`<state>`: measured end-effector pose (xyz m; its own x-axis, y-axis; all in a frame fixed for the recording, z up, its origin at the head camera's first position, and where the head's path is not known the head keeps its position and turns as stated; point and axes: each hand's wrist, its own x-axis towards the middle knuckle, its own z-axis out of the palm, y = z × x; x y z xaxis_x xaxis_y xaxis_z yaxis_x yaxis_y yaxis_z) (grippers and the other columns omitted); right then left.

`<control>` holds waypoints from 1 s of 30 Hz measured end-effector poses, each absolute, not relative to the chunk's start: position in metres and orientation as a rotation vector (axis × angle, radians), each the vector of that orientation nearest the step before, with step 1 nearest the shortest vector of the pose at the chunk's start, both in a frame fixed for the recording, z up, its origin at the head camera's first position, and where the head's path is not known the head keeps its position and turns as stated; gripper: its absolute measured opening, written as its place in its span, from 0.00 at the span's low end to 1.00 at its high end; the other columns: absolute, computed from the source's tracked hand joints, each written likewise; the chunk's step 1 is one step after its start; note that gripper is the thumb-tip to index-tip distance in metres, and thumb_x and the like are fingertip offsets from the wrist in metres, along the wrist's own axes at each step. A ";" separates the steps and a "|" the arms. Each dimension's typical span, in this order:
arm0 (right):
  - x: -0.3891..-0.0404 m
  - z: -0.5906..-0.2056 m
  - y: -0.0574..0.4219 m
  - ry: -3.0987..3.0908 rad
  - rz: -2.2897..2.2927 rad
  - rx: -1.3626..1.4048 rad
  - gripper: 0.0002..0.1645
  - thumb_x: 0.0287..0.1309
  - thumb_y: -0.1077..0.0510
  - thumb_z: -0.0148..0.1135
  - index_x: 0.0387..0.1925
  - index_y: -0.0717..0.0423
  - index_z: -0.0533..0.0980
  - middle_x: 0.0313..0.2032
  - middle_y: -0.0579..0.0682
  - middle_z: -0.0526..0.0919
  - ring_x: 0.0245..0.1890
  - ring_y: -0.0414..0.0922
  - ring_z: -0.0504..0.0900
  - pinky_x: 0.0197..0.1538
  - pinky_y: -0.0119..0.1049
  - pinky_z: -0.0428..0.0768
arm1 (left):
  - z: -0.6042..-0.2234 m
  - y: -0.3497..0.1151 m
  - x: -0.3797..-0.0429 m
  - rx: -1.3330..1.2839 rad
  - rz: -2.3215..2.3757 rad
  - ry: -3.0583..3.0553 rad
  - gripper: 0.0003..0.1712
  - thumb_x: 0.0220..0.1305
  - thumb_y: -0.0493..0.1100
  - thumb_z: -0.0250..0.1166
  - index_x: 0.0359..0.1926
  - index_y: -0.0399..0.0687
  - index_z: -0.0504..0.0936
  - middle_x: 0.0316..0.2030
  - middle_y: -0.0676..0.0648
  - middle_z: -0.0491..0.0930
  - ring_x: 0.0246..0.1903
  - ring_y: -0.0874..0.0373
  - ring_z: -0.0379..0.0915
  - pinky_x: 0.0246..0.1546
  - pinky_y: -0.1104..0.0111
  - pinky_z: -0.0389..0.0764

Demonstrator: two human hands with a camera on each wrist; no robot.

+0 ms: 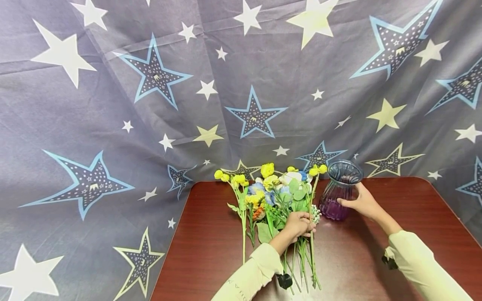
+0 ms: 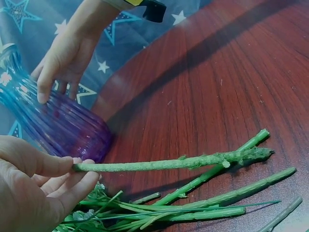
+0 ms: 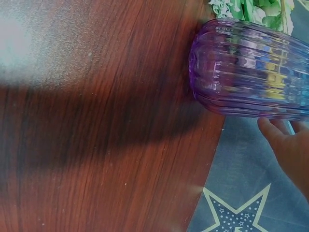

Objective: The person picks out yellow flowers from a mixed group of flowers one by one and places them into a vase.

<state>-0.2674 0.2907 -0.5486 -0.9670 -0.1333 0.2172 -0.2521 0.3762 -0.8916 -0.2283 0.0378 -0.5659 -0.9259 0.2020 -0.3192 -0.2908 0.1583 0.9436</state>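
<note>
Near the far table edge (image 1: pixel 399 188), I'd hold the slick-looking vase (image 1: pixel 333 191) mid-body; right hand (image 1: pixel 362 202) clasps it, left hand (image 1: pixel 298 225) pinches a stem (image 2: pixel 159 166).

The reddish-brown wood-grain table (image 1: pixel 406 209) carries three items in my sight. A ribbed blue-to-purple glass vase (image 1: pixel 334 211) stands between the right hand's thumb (image 1: pixel 347 203) and fingers. Mixed flowers (image 1: pixel 271 198) lie beneath and beyond the left hand's fingers (image 2: pixel 79 186). One yellow-flowered stem (image 1: pixel 243 225) lies left of those fingers.
</note>
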 end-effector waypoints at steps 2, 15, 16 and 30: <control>-0.268 -0.549 0.291 -2.516 1.655 0.355 0.50 0.55 0.66 0.74 0.73 0.69 0.56 0.62 0.73 0.71 0.46 0.20 0.74 0.48 0.19 0.77 | -0.566 0.038 -0.228 -0.093 1.834 2.060 0.17 0.59 0.22 0.66 0.50 0.32 0.85 0.33 0.38 0.88 0.38 0.39 0.89 0.30 0.65 0.89; -0.270 -0.552 0.291 -2.493 1.666 0.365 0.49 0.53 0.69 0.73 0.72 0.69 0.57 0.62 0.69 0.71 0.47 0.22 0.75 0.48 0.21 0.79 | -0.565 0.040 -0.229 -0.130 1.918 2.034 0.13 0.58 0.25 0.70 0.45 0.28 0.85 0.34 0.35 0.88 0.35 0.41 0.89 0.32 0.65 0.89; -0.269 -0.552 0.291 -2.497 1.664 0.364 0.49 0.54 0.69 0.73 0.72 0.69 0.57 0.62 0.68 0.71 0.47 0.22 0.75 0.48 0.21 0.79 | -0.565 0.040 -0.229 -0.139 1.929 2.029 0.12 0.58 0.24 0.70 0.45 0.28 0.85 0.34 0.34 0.88 0.35 0.41 0.89 0.32 0.65 0.89; -0.270 -0.549 0.291 -2.486 1.675 0.382 0.48 0.54 0.69 0.73 0.71 0.71 0.57 0.58 0.64 0.74 0.47 0.24 0.76 0.47 0.21 0.79 | -0.565 0.034 -0.229 -0.090 2.014 1.984 0.13 0.59 0.24 0.69 0.47 0.26 0.85 0.36 0.32 0.88 0.35 0.42 0.90 0.33 0.65 0.89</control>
